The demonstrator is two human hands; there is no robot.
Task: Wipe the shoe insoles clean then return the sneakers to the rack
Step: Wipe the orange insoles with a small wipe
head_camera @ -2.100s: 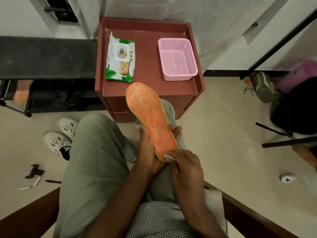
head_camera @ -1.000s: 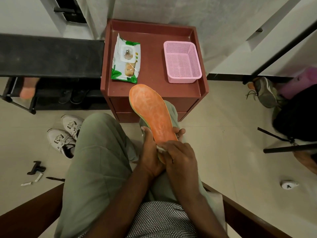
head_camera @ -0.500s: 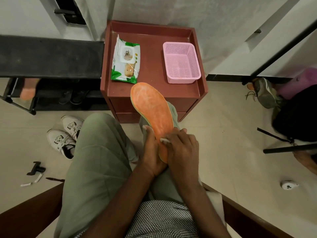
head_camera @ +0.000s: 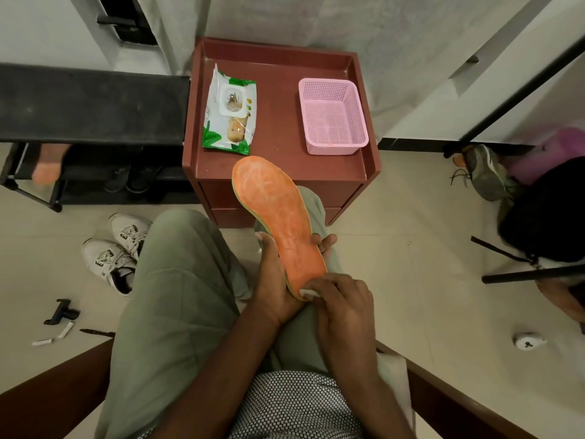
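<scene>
The left hand (head_camera: 275, 280) grasps an orange insole (head_camera: 278, 223) from beneath, thumb up along the insole's left edge and fingertips curling over its right edge. The insole tilts up and away from the person, its toe end reaching out over the front rim of a reddish-brown tabletop (head_camera: 278, 99). The right hand (head_camera: 343, 307) sits at the insole's heel end, just beside the left hand, fingers curled and pinching a small white wipe (head_camera: 306, 293) against the orange surface. The orange face looks smeared with pale streaks, mostly toward the toe.

Beyond the hands, on the tabletop, a green-and-white pack of wet wipes (head_camera: 230, 112) lies to the left and a pink mesh basket (head_camera: 332, 117) stands to the right, well apart from each other. Down to the left of the left hand, past the person's knee in grey-green trousers, a pair of white sneakers (head_camera: 117, 248) sits side by side on the tiled floor. Further left and beyond them stands a black shoe rack (head_camera: 91, 103), with dark shoes on its lower shelf. On the floor at the far left lie a small black clip and a few white bits. Far to the right of the right hand, a grey-green shoe (head_camera: 484, 172) lies on the floor near a black bag.
</scene>
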